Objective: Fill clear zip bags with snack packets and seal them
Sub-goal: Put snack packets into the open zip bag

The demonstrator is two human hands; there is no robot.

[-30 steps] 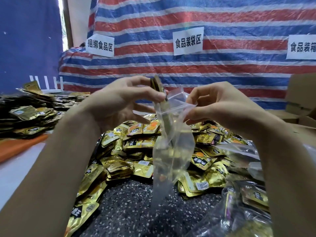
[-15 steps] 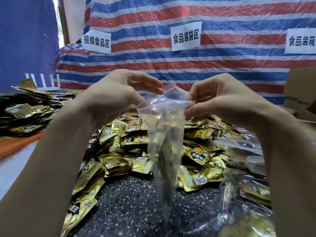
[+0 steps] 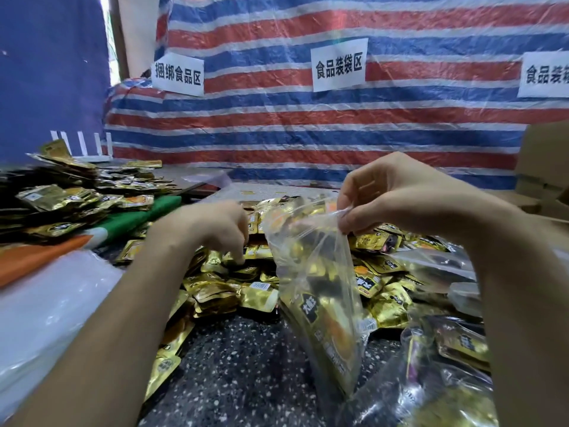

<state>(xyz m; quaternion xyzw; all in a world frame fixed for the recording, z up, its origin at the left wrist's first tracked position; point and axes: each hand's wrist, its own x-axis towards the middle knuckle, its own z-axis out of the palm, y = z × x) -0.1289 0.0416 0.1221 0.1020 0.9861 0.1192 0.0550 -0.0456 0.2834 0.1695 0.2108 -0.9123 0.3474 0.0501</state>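
My right hand [image 3: 397,195] pinches the top edge of a clear zip bag [image 3: 320,288], which hangs open-mouthed above the table with gold snack packets inside. My left hand [image 3: 212,232] is down in the pile of gold snack packets [image 3: 228,291] left of the bag, its fingers curled among them; the fingertips are hidden, so I cannot tell whether it holds one.
Another heap of gold packets [image 3: 61,198] lies on the left beside orange and green cloth [image 3: 46,251]. Filled clear bags [image 3: 446,365] sit at lower right. A cardboard box [image 3: 542,167] stands at the far right. A dark speckled tabletop [image 3: 231,371] shows in front.
My left hand has let go of the bag's mouth and dropped into the packet pile. The packets now sit at the bottom of the bag, which only my right hand holds.
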